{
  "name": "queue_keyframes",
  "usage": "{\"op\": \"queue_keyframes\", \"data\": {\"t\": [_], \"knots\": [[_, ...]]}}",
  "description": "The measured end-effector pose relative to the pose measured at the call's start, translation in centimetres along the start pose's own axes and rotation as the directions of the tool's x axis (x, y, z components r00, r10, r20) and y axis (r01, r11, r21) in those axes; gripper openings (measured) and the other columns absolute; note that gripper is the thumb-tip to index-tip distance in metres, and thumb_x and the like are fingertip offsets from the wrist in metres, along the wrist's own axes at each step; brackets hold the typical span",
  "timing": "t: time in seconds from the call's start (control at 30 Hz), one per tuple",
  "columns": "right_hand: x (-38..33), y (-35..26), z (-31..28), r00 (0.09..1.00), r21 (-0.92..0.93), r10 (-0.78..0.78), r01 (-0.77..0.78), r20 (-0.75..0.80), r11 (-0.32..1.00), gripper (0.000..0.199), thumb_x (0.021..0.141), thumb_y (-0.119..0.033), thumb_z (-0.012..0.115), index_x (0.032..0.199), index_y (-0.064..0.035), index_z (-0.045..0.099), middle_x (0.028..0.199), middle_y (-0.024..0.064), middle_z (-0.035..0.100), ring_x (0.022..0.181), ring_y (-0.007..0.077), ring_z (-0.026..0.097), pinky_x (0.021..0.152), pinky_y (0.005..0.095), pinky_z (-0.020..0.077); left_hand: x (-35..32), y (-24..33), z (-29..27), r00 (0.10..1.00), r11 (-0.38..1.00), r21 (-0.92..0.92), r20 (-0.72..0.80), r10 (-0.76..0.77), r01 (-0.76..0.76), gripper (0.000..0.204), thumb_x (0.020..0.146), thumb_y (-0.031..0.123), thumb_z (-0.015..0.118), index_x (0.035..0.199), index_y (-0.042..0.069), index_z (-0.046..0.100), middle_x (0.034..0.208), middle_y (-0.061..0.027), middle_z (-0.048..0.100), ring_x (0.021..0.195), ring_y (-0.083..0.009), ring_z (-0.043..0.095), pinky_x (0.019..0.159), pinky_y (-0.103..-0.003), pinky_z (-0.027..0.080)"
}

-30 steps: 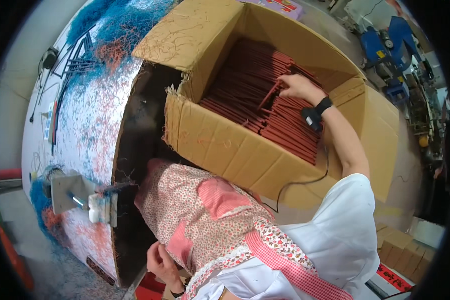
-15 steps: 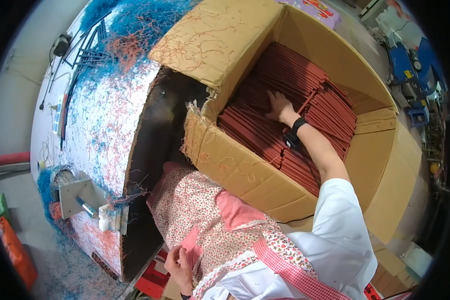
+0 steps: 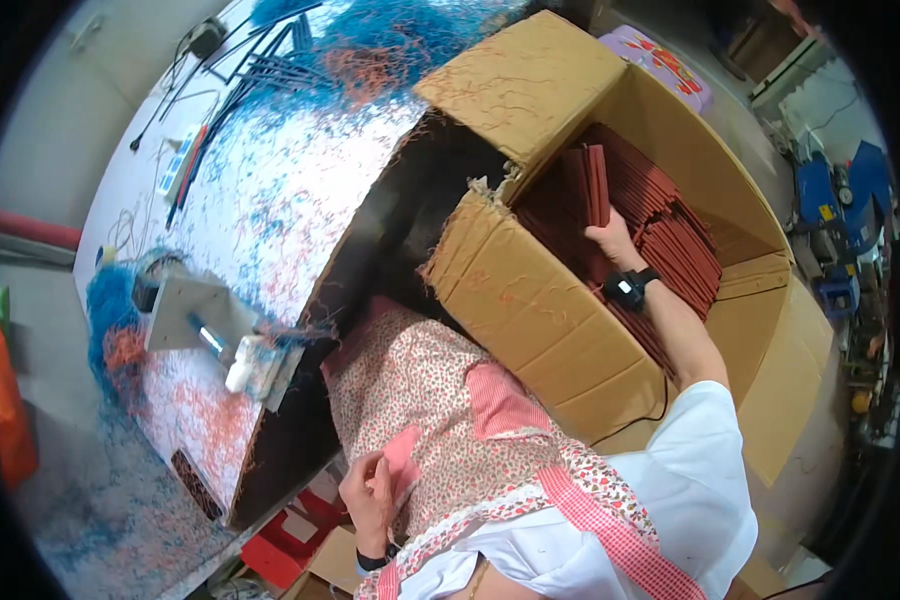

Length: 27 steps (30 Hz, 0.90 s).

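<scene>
1. Right hand (image 3: 615,243): right of centre, inside the open cardboard box (image 3: 540,315). Closed around a rod bundle (image 3: 592,185), gripped by its lower end; the bundle points toward the top of the frame.
2. Red-brown rods (image 3: 678,245): packed side by side in the box, right of centre. Same colour as the bundle in the fist. Right forearm crosses over part of them.
3. Black wristband (image 3: 630,287) on the right wrist, small dark unit attached.
4. Left hand (image 3: 370,492): lower frame, left of centre, in front of the floral apron (image 3: 420,395), beside its pink patch. Fingers curled, gap narrow. Can't tell if it pinches anything.
5. White table (image 3: 270,235): left half, littered with blue and coral strands. Bigger blue tangle (image 3: 400,35) at top centre; dark rods (image 3: 275,72) and a power strip (image 3: 178,165) upper left.
6. Grey metal bracket (image 3: 182,315): left, on the table near its edge.
7. Edges: orange bag (image 3: 5,405) far left, blue machinery (image 3: 850,195) far right, purple patterned item (image 3: 660,62) upper right.
</scene>
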State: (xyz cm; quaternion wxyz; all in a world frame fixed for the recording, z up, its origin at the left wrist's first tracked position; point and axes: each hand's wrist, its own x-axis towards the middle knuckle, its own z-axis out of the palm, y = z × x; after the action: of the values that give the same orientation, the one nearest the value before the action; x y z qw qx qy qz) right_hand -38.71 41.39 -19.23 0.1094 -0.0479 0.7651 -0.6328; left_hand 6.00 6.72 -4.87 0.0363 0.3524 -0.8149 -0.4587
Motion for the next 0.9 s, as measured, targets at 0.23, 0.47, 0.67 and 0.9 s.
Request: {"op": "queue_keyframes", "data": {"t": [0.23,0.47,0.67,0.9], "knots": [[-0.6,-5.9,-2.9,0.988,-0.596,-0.101,0.153,0.120,0.789,0.060,0.065,-0.017,0.082,0.117,0.0009,0.056,0.106,0.0150,0.065,0.098,0.0251,0.062,0.087,0.0359,0.0480,1.7,1.0,-2.6,0.937,0.945,0.043,-0.123,0.328,-0.325,0.011,0.084,0.007,0.065,0.094,0.001,0.066,0.084,-0.0154,0.067,0.075,-0.0276,0.067,0.067,-0.033,0.051],[-0.9,-10.3,-3.9,0.980,-0.604,0.064,0.064,0.189,0.795,0.048,0.069,-0.004,0.070,0.115,-0.0004,0.055,0.098,0.0103,0.064,0.086,0.0199,0.062,0.077,0.0338,0.0521,2.1,0.4,-6.4,0.925,0.934,-0.073,-0.183,0.333,-0.351,0.012,0.083,0.007,0.066,0.093,0.001,0.066,0.084,-0.0146,0.067,0.076,-0.0277,0.067,0.068,-0.033,0.051],[-4.6,-18.0,0.2,0.997,-0.691,-0.053,-0.005,-0.062,0.723,0.038,0.070,-0.005,0.060,0.107,-0.0006,0.054,0.079,0.0098,0.063,0.063,0.0180,0.061,0.058,0.0308,0.0512,1.6,-0.7,-8.4,0.956,0.938,-0.206,-0.161,0.247,-0.277,0.012,0.085,0.007,0.065,0.094,0.000,0.066,0.087,-0.0127,0.068,0.077,-0.0198,0.067,0.070,-0.028,0.051],[-16.5,-32.7,18.2,0.958,-0.053,0.028,-0.014,0.285,0.999,0.018,0.079,-0.012,0.064,0.094,-0.0026,0.061,0.076,0.0038,0.063,0.064,0.0112,0.061,0.060,0.0256,0.0510,3.4,-1.1,-9.5,0.989,0.663,-0.744,0.016,0.146,-0.086,0.023,0.087,0.008,0.065,0.108,-0.002,0.062,0.098,-0.0070,0.066,0.090,-0.0131,0.063,0.081,-0.027,0.049]]}}
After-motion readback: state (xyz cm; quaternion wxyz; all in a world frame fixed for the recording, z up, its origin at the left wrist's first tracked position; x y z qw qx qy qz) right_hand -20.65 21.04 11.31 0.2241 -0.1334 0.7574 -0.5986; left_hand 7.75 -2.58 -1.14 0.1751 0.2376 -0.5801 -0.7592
